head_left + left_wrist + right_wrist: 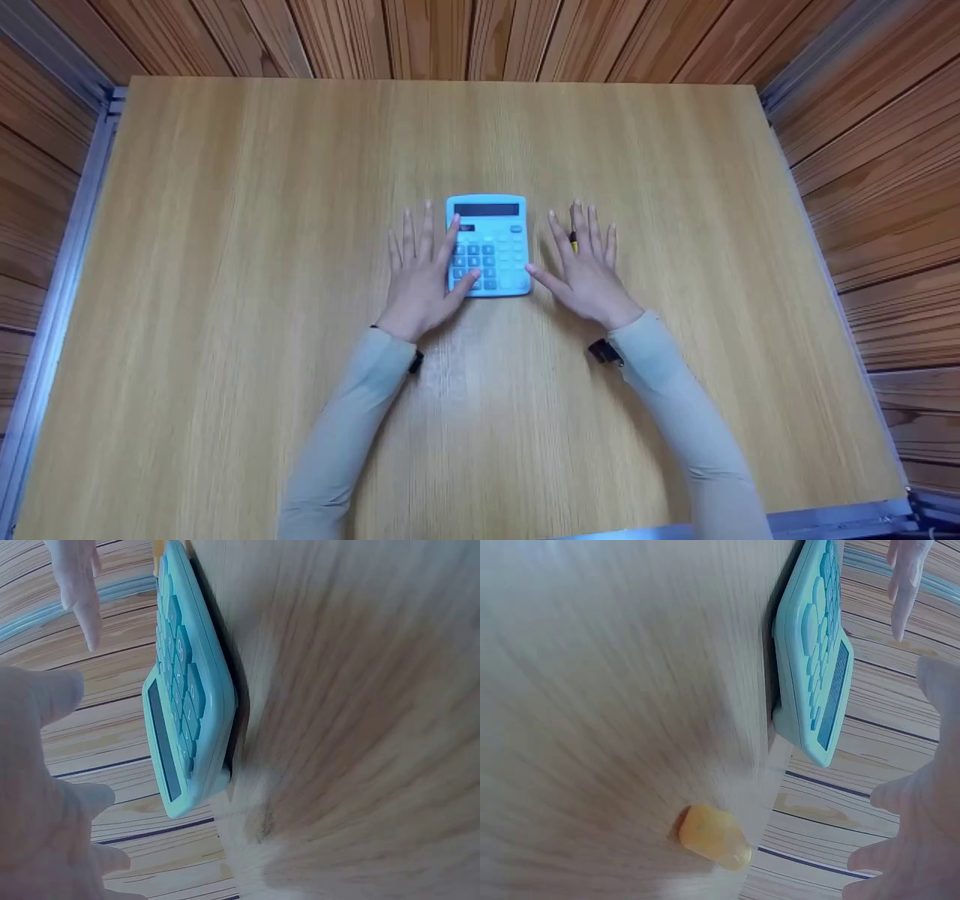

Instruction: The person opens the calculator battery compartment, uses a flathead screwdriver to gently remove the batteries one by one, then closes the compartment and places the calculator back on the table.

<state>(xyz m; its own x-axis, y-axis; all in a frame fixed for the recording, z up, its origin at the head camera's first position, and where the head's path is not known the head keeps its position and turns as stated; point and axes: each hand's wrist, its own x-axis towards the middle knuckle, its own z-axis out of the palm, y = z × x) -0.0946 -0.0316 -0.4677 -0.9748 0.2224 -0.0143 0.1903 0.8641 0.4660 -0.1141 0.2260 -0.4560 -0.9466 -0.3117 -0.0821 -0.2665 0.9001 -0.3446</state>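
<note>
A light-blue calculator lies flat on the table, its dark display toward the far side. My left hand is spread with straight fingers, its thumb and index finger overlapping the calculator's left side in the head view. In the left wrist view that hand stands above the calculator, apart from it. My right hand is also spread, thumb tip at the calculator's right edge in the head view. Beneath its fingers a small yellow-and-black object is partly hidden; in the right wrist view it shows as a rounded yellow piece.
The wooden table spreads wide around both hands. Plank walls stand behind and at the sides, with metal rails along the edges. Each wrist carries a small black camera.
</note>
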